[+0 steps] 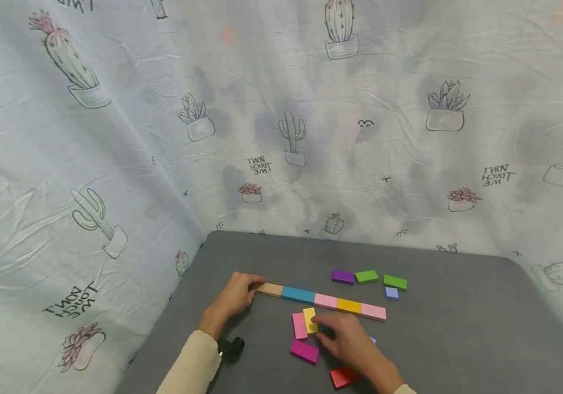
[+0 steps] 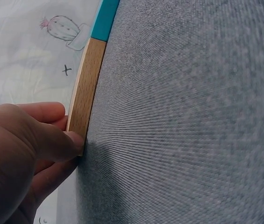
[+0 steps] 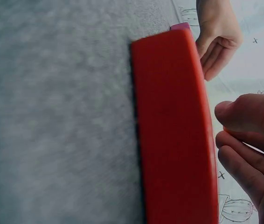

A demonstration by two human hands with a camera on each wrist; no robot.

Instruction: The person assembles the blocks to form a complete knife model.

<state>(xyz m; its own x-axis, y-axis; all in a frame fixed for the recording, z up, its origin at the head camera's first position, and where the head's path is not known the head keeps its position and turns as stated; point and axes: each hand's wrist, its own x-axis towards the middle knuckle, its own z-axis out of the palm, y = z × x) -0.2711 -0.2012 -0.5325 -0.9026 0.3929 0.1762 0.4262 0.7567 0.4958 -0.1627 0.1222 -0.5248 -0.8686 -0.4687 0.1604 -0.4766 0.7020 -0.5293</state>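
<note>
My left hand (image 1: 237, 294) holds the left end of a plain wooden block (image 1: 269, 289). In the left wrist view, the thumb lies on the near face of this block (image 2: 86, 88) and the other fingers are behind it. A blue block (image 1: 298, 295), a pink one (image 1: 326, 301), a golden-yellow one (image 1: 349, 306) and another pink one (image 1: 373, 312) continue the row end to end. My right hand (image 1: 350, 339) is over the table, its fingertips at the right edge of a light yellow block (image 1: 309, 320). Whether they grip it cannot be seen. A deeper pink block (image 1: 299, 326) lies beside the yellow one.
A magenta block (image 1: 304, 352) and a red block (image 1: 344, 377) lie near the right hand. Behind the row are a purple block (image 1: 343, 277), two green blocks (image 1: 367, 277) and a small light blue block (image 1: 392, 294). A black object (image 1: 233, 347) is by the left wrist.
</note>
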